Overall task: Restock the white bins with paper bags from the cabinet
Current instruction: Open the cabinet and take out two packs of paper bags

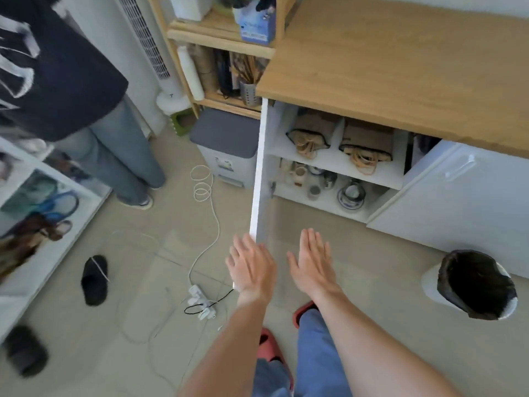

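Under wooden desk (400, 67), cabinet (329, 167) doors open, paper bags (312, 133) on upper shelf, left hand (250, 267) and right hand (313, 265) empty, fingers straight, seemingly reaching in.

No legible text; blue box (255, 25) print and dark shirt (43, 67) lettering too blurred.

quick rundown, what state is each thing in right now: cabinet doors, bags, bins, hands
left cabinet door: swung open, edge-on
right cabinet door: open
paper bags: lying on the upper shelf, untouched
grey-lidded bin: lid closed
round bin: open, black liner
left hand: open, empty
right hand: open, empty
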Demonstrator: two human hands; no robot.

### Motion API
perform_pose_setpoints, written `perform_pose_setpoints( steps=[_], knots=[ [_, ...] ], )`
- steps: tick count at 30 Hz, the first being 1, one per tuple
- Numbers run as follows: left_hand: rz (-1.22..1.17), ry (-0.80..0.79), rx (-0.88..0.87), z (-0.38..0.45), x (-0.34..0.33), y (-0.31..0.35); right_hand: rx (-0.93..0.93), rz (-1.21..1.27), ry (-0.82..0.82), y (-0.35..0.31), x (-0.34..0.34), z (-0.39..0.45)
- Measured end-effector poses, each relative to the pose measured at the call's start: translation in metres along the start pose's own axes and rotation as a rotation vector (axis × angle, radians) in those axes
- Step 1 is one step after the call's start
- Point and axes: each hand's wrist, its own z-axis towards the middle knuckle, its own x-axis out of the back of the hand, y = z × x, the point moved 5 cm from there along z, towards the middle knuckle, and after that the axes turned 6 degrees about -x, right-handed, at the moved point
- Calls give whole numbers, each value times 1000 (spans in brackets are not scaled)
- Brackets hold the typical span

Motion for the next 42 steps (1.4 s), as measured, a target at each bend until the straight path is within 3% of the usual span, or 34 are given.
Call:
perform_pose_setpoints(
  steps=[4, 9, 16, 18, 20, 23, 28, 35, 42],
  knots=[
    [57, 56, 117, 9, 19, -54, 87, -36, 6, -41, -8, 1],
    [206, 24, 132, 38, 41, -107, 137, -82, 9, -71, -11, 8],
    [200, -2, 243, 68, 55, -121, 149, -87, -21, -79, -12, 31],
    [184, 81, 172, 74, 51, -104, 127, -84, -35, -71, -6, 46],
    [145, 149, -74, 88, 37, -72, 90, -103, -35, -59, 3, 70],
    [-61, 55, -318, 127, 2, -14, 22, -103, -31, -37, 21, 122],
    [-173, -37, -309, 225, -49, 65, -103, -4, -7, -2, 45, 228],
    [-405, -59, -325, 394, -122, 166, -273, 291, 225, 35, 72, 430],
    [-187, -61, -441, 508, -206, 226, -335, 362, 445, 57, 86, 563]
  ],
)
